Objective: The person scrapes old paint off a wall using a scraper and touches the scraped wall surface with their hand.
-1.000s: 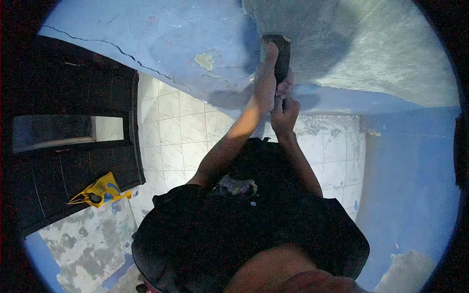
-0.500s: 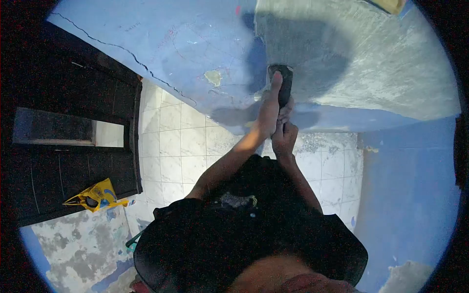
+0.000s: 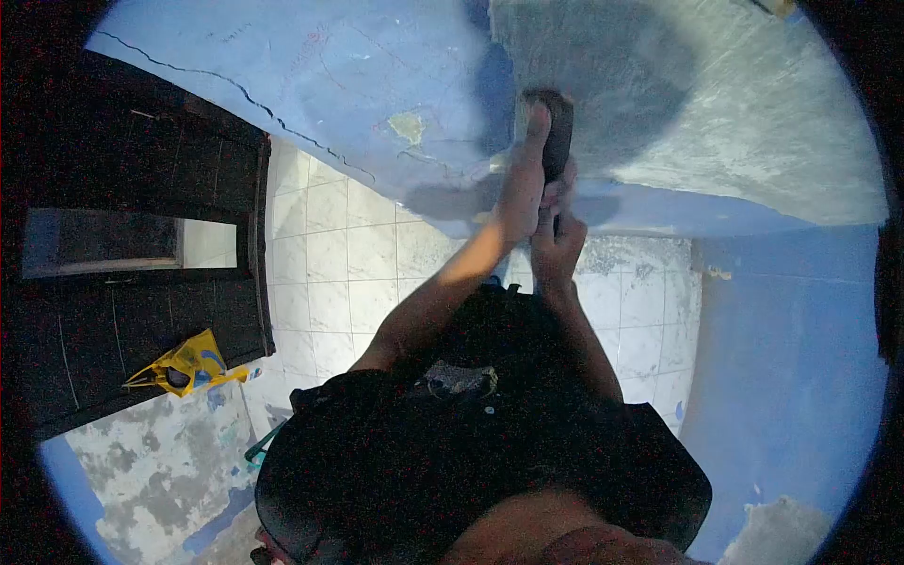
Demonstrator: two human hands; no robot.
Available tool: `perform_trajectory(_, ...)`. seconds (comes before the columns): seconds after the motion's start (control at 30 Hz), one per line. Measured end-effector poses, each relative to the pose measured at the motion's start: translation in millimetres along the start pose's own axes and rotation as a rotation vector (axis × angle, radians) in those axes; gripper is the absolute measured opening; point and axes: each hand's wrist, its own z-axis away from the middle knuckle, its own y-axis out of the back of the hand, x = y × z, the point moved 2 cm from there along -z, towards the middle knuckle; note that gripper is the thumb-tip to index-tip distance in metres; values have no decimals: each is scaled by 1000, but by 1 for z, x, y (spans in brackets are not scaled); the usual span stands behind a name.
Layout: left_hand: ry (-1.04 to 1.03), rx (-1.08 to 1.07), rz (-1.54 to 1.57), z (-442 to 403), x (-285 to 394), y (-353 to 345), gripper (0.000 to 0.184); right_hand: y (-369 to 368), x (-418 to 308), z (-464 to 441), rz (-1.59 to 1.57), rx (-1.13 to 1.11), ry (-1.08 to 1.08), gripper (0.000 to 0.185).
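Black in the shirt nearest; farther out, with right hand partly curled, grip impossible to tell, and left hand closed around the dark block, apparently rubbing it over the grey wall patch. Next, probably calling for even pressure.

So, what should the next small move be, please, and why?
Perhaps slide the dark tool slightly along the grey patch: the left hand grips it, the right hand is close by its lower end, and it lies over the patch, near where the blue paint begins.
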Motion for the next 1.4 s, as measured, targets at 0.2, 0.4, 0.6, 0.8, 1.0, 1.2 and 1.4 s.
perform_trajectory(0.2,32,-13,37,-1,2,-1,65,-2,-5,-1,-136,1,-48,36)
perform_trajectory(0.4,102,48,117,-3,-25,14,64,1,-3,3,-89,-20,-46,34)
perform_trajectory(0.6,-30,90,32,0,8,-10,63,8,-14,-5,-8,29,55,32)
perform_trajectory(0.8,48,75,89,-6,-8,3,63,6,-13,-4,-127,-12,-20,31)
perform_trajectory(1.0,40,154,35,0,-8,1,68,7,7,5,-247,-200,-145,30)
perform_trajectory(1.2,79,79,51,-5,-19,10,72,18,7,8,-543,-332,-378,26)
perform_trajectory(1.4,-139,176,-39,-7,-35,16,68,0,48,20,-520,-339,-413,24)
